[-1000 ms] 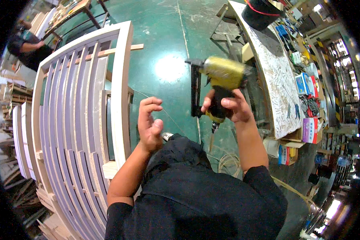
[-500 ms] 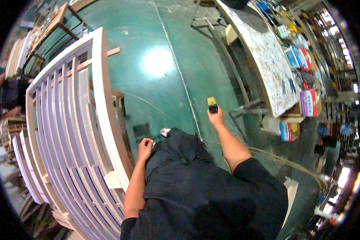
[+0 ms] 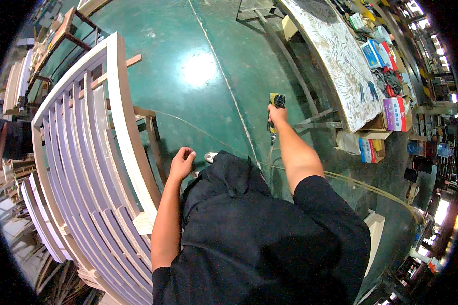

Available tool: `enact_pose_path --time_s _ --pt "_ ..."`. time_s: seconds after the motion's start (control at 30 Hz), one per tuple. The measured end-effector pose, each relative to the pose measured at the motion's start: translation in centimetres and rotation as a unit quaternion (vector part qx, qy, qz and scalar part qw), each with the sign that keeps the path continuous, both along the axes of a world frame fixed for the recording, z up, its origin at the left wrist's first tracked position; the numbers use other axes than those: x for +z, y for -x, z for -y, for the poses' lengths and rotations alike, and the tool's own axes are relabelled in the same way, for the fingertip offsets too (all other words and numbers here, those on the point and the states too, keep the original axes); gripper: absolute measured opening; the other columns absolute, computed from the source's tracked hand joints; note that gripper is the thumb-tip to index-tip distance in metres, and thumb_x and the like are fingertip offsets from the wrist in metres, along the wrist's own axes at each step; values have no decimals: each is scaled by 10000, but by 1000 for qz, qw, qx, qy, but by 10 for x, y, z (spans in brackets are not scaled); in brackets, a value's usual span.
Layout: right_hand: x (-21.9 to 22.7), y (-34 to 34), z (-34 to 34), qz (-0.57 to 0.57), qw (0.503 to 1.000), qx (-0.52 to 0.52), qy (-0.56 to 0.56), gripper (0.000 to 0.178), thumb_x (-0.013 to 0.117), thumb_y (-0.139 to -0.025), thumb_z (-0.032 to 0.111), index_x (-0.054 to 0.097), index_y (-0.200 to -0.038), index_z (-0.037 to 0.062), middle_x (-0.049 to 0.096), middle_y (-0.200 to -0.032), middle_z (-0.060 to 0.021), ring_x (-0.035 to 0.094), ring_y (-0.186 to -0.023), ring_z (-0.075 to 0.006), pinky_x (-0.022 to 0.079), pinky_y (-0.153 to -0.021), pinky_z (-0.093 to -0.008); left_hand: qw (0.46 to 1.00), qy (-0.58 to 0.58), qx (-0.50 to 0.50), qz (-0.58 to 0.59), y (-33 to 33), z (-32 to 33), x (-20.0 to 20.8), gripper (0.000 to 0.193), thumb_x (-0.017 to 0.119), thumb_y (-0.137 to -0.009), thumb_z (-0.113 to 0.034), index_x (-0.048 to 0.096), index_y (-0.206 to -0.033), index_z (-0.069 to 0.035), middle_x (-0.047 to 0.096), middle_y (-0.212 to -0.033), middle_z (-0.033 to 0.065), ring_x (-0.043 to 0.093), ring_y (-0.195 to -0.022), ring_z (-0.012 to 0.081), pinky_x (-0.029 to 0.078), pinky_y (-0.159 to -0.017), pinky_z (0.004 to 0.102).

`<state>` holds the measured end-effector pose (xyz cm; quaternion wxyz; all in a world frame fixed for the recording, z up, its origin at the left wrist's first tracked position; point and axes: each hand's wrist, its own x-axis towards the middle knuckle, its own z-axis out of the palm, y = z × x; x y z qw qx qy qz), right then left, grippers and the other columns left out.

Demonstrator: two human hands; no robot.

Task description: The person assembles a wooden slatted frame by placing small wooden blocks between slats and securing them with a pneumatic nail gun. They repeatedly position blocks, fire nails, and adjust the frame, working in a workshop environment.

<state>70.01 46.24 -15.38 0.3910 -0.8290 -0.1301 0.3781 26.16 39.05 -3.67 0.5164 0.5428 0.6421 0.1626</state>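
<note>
Right hand (image 3: 277,115): fingers clenched on yellow nail gun (image 3: 276,101), lowered at frame centre
Left hand (image 3: 182,161): fingers loosely curled, empty; beside slatted wooden frame (image 3: 86,152) at left
Progress: frame looks assembled; nailing apparently paused

Slatted wooden frame (image 3: 86,152), green floor (image 3: 198,66), cluttered workbench (image 3: 341,56), cardboard boxes (image 3: 387,114).

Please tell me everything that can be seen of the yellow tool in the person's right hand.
The nail gun looks like an air tool with a yellow and black body; only its top end shows above the fist. The right hand grips it by the handle, arm stretched down and away from the body. It hangs above the green floor, apart from the workbench. A thin hose seems to trail from below the hand.
</note>
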Motion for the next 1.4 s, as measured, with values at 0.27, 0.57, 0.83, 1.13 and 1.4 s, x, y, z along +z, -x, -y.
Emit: enact_pose_path --time_s 0.27,0.57,0.83,1.13,1.4 --pt "11 2 3 26 998 45 26 192 703 -784 159 603 -718 9 594 -567 -68 572 -430 -194 474 -458 -356 1000 -1 -27 6 -1 17 -10 289 675 -964 -266 665 -1107 -15 741 -973 131 704 -918 215 541 -851 361" --pt "-2 9 29 32 998 49 30 165 697 -787 151 610 -743 18 601 -597 -71 577 -461 -186 478 -470 -359 999 1 -50 -12 -2 21 -1 291 667 -981 -283 658 -1119 -27 717 -990 110 671 -926 205 524 -868 356" --pt "-7 40 106 2 995 76 72 165 696 -791 139 612 -772 -1 596 -595 -81 586 -469 -206 486 -455 -378 999 -33 -20 15 4 24 0 309 675 -975 -292 666 -1128 -24 725 -993 126 680 -918 213 534 -853 363" --pt "44 3 173 6 989 111 100 162 692 -788 122 612 -715 2 614 -585 -96 592 -455 -211 483 -461 -378 989 94 87 75 -4 99 -171 312 682 -949 -328 670 -971 -17 704 -882 94 649 -817 172 516 -758 365" --pt "57 -130 165 143 983 18 118 263 755 -833 225 656 -855 -18 671 -660 -104 640 -486 -226 521 -514 -379 967 225 86 78 40 258 -233 240 672 -959 -285 634 -986 -50 657 -754 72 641 -639 208 493 -531 395"
